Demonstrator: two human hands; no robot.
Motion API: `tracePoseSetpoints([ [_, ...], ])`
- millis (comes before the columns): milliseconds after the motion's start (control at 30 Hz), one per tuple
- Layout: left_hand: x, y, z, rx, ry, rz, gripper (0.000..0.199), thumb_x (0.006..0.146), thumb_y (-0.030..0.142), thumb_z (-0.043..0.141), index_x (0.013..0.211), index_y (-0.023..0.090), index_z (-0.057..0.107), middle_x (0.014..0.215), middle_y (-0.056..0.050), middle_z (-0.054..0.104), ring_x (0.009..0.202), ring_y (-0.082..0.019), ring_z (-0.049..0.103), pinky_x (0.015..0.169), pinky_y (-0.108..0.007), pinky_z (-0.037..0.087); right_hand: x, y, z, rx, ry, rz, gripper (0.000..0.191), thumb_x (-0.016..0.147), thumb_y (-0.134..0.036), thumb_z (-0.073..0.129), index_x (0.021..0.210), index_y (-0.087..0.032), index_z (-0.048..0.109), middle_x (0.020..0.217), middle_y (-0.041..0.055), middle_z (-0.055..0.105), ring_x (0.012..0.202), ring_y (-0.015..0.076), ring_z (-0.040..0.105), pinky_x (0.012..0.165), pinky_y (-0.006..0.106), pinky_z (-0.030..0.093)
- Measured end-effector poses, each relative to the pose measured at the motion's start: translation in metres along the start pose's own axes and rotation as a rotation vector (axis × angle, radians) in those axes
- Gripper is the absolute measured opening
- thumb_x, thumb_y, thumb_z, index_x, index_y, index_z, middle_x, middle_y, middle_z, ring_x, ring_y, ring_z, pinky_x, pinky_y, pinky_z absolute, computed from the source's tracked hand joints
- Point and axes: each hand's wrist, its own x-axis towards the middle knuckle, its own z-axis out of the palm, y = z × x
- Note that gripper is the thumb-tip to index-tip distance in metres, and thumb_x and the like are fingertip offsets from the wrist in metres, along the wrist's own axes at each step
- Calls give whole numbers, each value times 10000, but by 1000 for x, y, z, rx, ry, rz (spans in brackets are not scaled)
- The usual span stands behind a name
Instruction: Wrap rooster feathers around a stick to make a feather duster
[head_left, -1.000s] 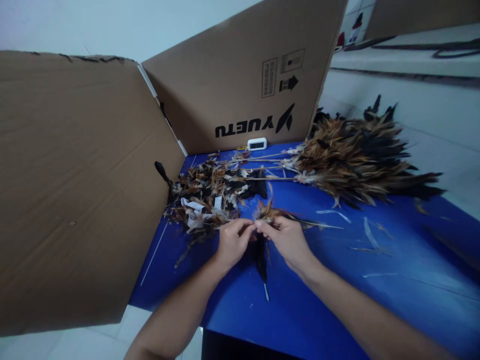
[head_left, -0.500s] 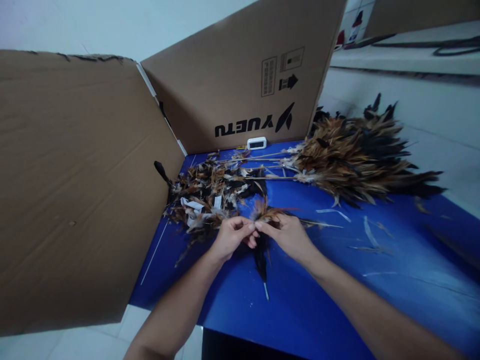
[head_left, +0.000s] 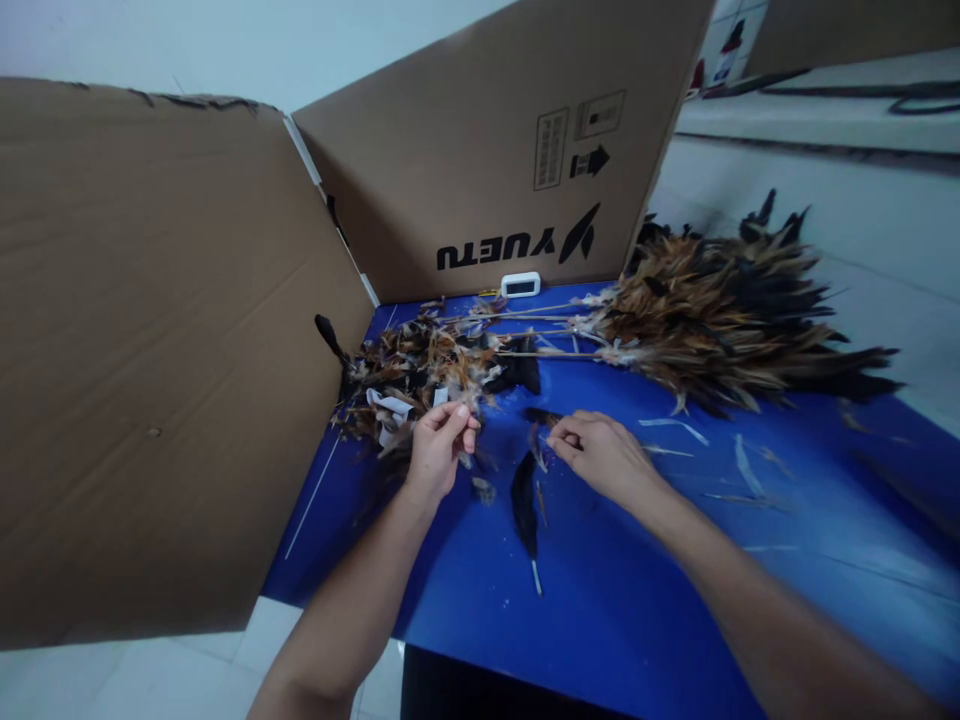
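My left hand (head_left: 441, 448) is pinched around the quill end of a brown feather (head_left: 466, 385), at the right edge of a loose feather pile (head_left: 405, 365). To its right, my right hand (head_left: 600, 452) has its fingers drawn together near a small brown feather (head_left: 537, 440); what they hold, if anything, is too small to make out. Between and below the hands, a black feather (head_left: 525, 505) lies on the blue table (head_left: 465, 610) with its pale quill toward me. White strips (head_left: 390, 408) rest on the pile.
Cardboard panels (head_left: 172, 350) stand at the left and back. Large feather bundles on sticks (head_left: 705, 315) lie at the back right. A small white device (head_left: 520, 285) sits by the back panel. Clear strips (head_left: 746, 468) and thin feathers are scattered on the right.
My hands have moved apart, the left toward the pile and the right slightly rightward. The feathers that were between them are no longer held together there. The view has shifted slightly.
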Motion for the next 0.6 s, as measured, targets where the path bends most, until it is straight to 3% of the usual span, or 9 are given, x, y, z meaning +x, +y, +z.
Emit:
tracePoseSetpoints([
  [133, 0, -1, 0, 16, 9, -13, 188, 723, 304, 686, 726, 134, 607, 626, 25, 605, 409, -24, 454, 412, -155, 363, -4, -10, 2, -14, -43, -37, 124, 734, -309, 602, 645, -226, 626, 679, 21, 610, 669, 183, 527, 636, 298, 348],
  [267, -2, -3, 2, 22, -10, -24, 197, 722, 311, 685, 710, 132, 604, 626, 23, 603, 411, -23, 450, 415, -158, 367, -6, -11, 7, 64, -46, -39, 104, 712, -219, 577, 610, -223, 600, 671, 19, 608, 693, 190, 534, 649, 302, 342],
  [400, -3, -5, 4, 22, -18, -63, 214, 697, 328, 702, 710, 135, 609, 624, 25, 597, 411, -26, 451, 401, -158, 358, -2, -6, 6, 136, -48, -8, 141, 733, -214, 512, 625, -216, 602, 622, 6, 597, 572, 147, 514, 564, 268, 352],
  [500, -4, -7, 5, 16, -34, -93, 220, 698, 332, 704, 718, 134, 611, 628, 22, 599, 413, -28, 454, 398, -159, 349, 0, -6, 2, 329, -37, 94, 154, 753, -300, 523, 648, -216, 598, 552, -18, 578, 498, 130, 491, 503, 256, 345],
  [600, -5, -10, 5, 2, -65, -121, 213, 712, 324, 697, 732, 129, 617, 624, 19, 596, 414, -30, 455, 402, -163, 340, 1, -13, -4, 697, -2, 240, 170, 699, -347, 620, 627, -200, 575, 546, -20, 586, 502, 119, 503, 502, 251, 365],
])
